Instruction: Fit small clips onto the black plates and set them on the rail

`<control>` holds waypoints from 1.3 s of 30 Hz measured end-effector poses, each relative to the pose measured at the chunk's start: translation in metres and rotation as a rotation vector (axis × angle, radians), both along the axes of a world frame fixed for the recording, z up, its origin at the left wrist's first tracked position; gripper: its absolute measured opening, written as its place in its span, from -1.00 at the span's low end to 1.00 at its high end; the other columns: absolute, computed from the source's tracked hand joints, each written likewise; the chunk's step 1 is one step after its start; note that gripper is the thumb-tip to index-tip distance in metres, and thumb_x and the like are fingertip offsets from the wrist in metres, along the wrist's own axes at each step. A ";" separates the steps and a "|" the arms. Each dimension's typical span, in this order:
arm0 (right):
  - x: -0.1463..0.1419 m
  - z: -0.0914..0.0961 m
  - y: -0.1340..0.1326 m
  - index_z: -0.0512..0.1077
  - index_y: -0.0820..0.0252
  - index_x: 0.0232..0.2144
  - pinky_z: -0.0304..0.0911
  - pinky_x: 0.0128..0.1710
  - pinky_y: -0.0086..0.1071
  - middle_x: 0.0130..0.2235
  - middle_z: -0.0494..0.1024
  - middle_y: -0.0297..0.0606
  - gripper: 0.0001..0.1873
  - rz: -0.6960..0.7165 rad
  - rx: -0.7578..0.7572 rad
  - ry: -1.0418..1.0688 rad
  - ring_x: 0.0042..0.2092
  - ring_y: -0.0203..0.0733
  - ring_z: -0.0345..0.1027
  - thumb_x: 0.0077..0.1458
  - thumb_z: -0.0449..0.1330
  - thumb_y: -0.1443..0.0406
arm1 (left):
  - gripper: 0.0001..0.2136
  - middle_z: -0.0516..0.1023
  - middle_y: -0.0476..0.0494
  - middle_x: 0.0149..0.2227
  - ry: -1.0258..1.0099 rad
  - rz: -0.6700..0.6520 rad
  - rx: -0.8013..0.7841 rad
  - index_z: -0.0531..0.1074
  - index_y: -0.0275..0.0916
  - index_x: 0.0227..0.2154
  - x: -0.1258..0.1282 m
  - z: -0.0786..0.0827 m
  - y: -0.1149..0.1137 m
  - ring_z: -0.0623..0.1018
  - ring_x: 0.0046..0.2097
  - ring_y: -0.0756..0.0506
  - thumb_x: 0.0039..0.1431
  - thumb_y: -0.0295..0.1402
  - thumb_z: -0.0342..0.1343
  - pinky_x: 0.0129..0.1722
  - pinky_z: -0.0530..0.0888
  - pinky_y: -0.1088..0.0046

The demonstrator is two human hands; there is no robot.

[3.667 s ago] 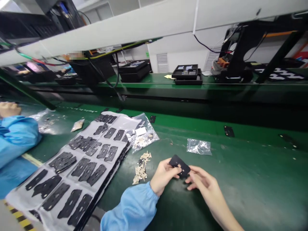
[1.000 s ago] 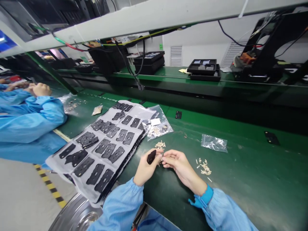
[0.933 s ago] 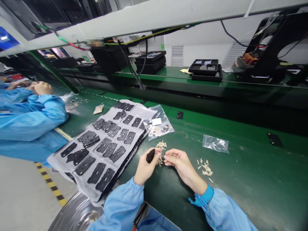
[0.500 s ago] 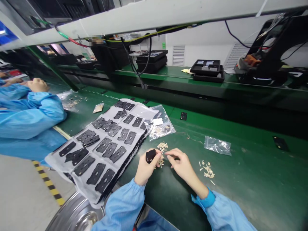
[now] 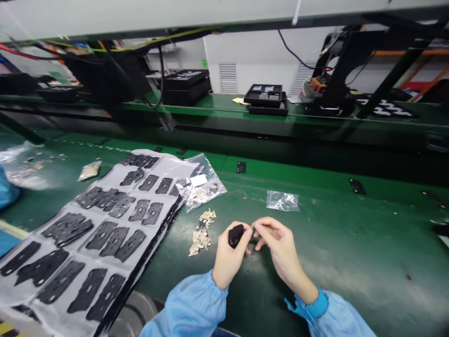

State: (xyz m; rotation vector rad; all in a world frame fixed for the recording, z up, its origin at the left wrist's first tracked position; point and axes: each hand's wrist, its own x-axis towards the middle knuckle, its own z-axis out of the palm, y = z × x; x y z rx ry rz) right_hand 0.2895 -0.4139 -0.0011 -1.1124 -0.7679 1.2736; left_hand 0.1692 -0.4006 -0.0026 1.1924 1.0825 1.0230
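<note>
My left hand [image 5: 229,252] is closed round a small black plate [image 5: 235,235], held tilted above the green bench. Its thumb and forefinger point at my right hand [image 5: 278,238], which pinches at the plate's side. A tiny pale bit seems to be between the right fingertips, too small to name. The two hands' fingertips almost touch. Left of them lies a loose pile of small beige strips [image 5: 200,239]. Farther left, many black plates [image 5: 114,241] are laid out in rows on a white cloth-like sheet [image 5: 89,255].
Behind the pile is a clear bag [image 5: 205,187] with a white label and small pieces. Another clear bag [image 5: 282,201] lies beyond my right hand. Single black plates [image 5: 357,186] lie along the bench's back edge. Stacked black trays [image 5: 266,98] stand on the shelf. A blue sleeve [image 5: 7,189] shows far left.
The view has swung right. My hands have moved right, away from the beige pile, and my right fingertips have come to my left ones. The right-hand pile of strips no longer shows.
</note>
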 end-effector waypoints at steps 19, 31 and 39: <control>0.053 0.002 -0.018 0.39 0.16 -0.35 0.34 -0.57 -0.46 -0.30 0.37 -0.23 -0.93 -0.046 0.149 -0.554 -0.32 -0.22 0.32 0.09 0.14 0.29 | -0.84 0.33 0.01 -0.53 0.247 -0.290 0.025 0.38 -0.32 -0.49 0.037 0.013 0.020 0.35 -0.57 0.08 0.05 -0.31 0.09 -0.66 0.38 0.63; 0.073 -0.001 -0.027 0.35 0.20 -0.26 0.22 -0.28 -0.34 -0.30 0.37 -0.21 -0.82 0.182 0.271 -1.002 -0.29 -0.22 0.28 0.22 -0.04 0.40 | -0.81 0.29 0.06 -0.63 0.372 -0.337 -0.005 0.32 -0.30 -0.60 0.048 0.006 0.022 0.35 -0.63 0.10 0.03 -0.32 0.09 -0.67 0.33 0.65; 0.071 -0.008 -0.021 0.45 0.20 -0.34 0.34 -0.45 -0.45 -0.34 0.40 -0.25 -0.85 0.150 0.112 -0.630 -0.38 -0.28 0.36 0.15 0.07 0.34 | -0.84 0.31 0.07 -0.61 0.317 -0.367 -0.101 0.35 -0.31 -0.55 0.043 -0.001 0.027 0.34 -0.64 0.11 0.03 -0.33 0.09 -0.67 0.34 0.65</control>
